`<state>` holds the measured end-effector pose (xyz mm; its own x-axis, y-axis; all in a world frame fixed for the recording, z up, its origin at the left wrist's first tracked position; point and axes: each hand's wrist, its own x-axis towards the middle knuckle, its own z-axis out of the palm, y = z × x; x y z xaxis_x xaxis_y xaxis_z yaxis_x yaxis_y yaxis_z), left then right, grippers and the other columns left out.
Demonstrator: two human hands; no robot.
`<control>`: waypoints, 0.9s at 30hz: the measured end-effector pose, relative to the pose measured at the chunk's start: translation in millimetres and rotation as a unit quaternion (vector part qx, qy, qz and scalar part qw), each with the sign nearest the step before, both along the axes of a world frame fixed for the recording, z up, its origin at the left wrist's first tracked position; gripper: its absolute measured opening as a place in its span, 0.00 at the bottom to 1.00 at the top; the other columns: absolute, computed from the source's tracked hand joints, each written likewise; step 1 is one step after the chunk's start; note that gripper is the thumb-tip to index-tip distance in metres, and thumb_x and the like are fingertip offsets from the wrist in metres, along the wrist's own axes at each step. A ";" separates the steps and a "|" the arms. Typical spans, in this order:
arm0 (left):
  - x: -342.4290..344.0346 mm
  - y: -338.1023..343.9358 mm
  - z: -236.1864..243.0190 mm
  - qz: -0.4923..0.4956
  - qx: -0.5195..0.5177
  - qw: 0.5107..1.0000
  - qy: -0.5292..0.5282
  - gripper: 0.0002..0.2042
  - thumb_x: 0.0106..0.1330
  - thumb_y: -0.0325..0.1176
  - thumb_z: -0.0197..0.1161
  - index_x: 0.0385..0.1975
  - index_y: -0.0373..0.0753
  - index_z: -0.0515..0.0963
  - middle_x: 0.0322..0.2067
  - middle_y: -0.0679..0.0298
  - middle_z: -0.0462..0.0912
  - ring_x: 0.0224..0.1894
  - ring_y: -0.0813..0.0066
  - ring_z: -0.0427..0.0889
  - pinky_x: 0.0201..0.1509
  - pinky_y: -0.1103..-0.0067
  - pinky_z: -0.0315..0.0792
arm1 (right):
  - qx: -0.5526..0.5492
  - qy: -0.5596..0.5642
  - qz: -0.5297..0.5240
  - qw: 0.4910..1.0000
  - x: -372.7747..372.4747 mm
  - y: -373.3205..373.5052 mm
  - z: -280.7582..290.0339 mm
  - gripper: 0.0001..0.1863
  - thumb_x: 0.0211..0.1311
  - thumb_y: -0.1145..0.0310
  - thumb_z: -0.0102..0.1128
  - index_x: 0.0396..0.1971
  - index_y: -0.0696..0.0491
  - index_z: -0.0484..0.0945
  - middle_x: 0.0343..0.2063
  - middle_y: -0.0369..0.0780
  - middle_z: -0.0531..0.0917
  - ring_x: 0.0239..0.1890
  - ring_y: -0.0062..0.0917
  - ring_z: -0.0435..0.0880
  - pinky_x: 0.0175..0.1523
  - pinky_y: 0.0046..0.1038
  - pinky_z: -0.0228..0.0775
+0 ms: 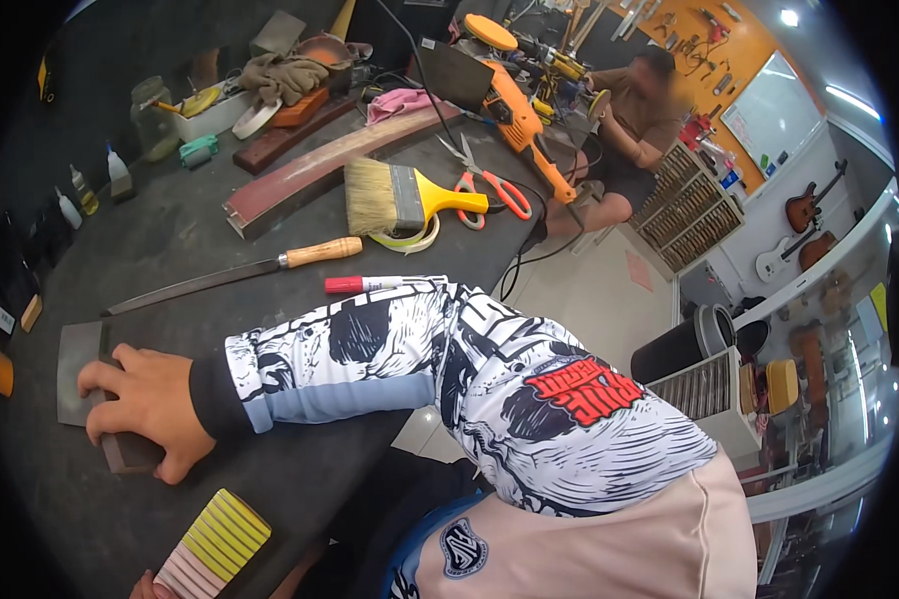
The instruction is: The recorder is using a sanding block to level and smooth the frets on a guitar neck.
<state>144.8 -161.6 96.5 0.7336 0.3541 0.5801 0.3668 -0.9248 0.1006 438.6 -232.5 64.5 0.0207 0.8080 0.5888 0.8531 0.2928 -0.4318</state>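
My right hand [145, 404] reaches across the dark bench in a patterned white sleeve. Its fingers and thumb are bent round a brownish-grey block [132, 456] that lies on the benchtop. A flat grey piece [78, 359] shows beyond the fingertips; whether it joins the block is hidden under the hand. At the bottom edge, only some fingers of my left hand [150, 588] show, closed on the end of a yellow-and-pink block with dark stripes [215, 542]. A file with a wooden handle [322, 252] and a red-capped marker [345, 285] lie beyond my right sleeve.
Farther along the bench [300, 489] are a wide paintbrush [385, 197], tape roll [420, 240], orange-handled scissors [509, 195], a long wooden piece [320, 170] and an orange power tool [519, 125]. Small bottles [67, 208] stand along the back. Another person [639, 110] sits beyond the bench.
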 end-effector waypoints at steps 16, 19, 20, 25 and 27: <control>-1.5 1.3 -1.6 0.012 0.010 1.000 0.011 0.21 0.81 0.43 0.52 0.36 0.33 0.87 0.34 0.48 0.87 0.36 0.47 0.84 0.43 0.60 0.77 | 0.010 -0.015 -0.013 1.000 -0.4 4.4 -3.8 0.37 0.30 0.56 0.82 0.50 0.37 0.80 0.63 0.43 0.66 0.55 0.46 0.71 0.58 0.43 0.71; 1.3 -0.1 0.8 0.001 0.008 1.000 0.004 0.21 0.81 0.43 0.52 0.35 0.32 0.86 0.34 0.48 0.87 0.36 0.47 0.84 0.43 0.60 0.77 | 0.012 -0.015 -0.014 1.000 -0.2 5.3 -4.7 0.37 0.30 0.56 0.82 0.50 0.37 0.80 0.63 0.42 0.66 0.55 0.46 0.71 0.58 0.43 0.71; 2.1 -0.5 2.0 -0.006 0.012 1.000 -0.002 0.22 0.80 0.42 0.52 0.35 0.31 0.86 0.33 0.48 0.87 0.36 0.47 0.84 0.42 0.60 0.77 | 0.017 -0.014 -0.012 1.000 -0.2 5.9 -4.6 0.37 0.30 0.56 0.82 0.50 0.37 0.80 0.63 0.42 0.66 0.55 0.46 0.71 0.58 0.43 0.71; 4.3 -0.6 4.1 -0.011 0.015 1.000 -0.005 0.22 0.80 0.42 0.52 0.34 0.30 0.86 0.32 0.48 0.87 0.34 0.47 0.84 0.41 0.60 0.77 | 0.011 -0.013 -0.010 1.000 0.2 4.9 -4.1 0.37 0.30 0.57 0.82 0.50 0.37 0.80 0.62 0.42 0.66 0.55 0.46 0.70 0.58 0.43 0.70; 4.0 -0.4 3.4 -0.013 0.020 1.000 -0.005 0.22 0.80 0.42 0.52 0.34 0.30 0.86 0.31 0.48 0.87 0.33 0.47 0.84 0.40 0.60 0.78 | 0.010 -0.014 -0.012 1.000 0.0 4.4 -4.4 0.37 0.30 0.57 0.82 0.50 0.37 0.80 0.62 0.42 0.66 0.55 0.46 0.70 0.59 0.43 0.70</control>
<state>148.8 -162.1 99.9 0.7364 0.3112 0.6007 0.3422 -0.9373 0.0660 438.6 -228.1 60.1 0.0226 0.7955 0.6055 0.8721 0.2805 -0.4011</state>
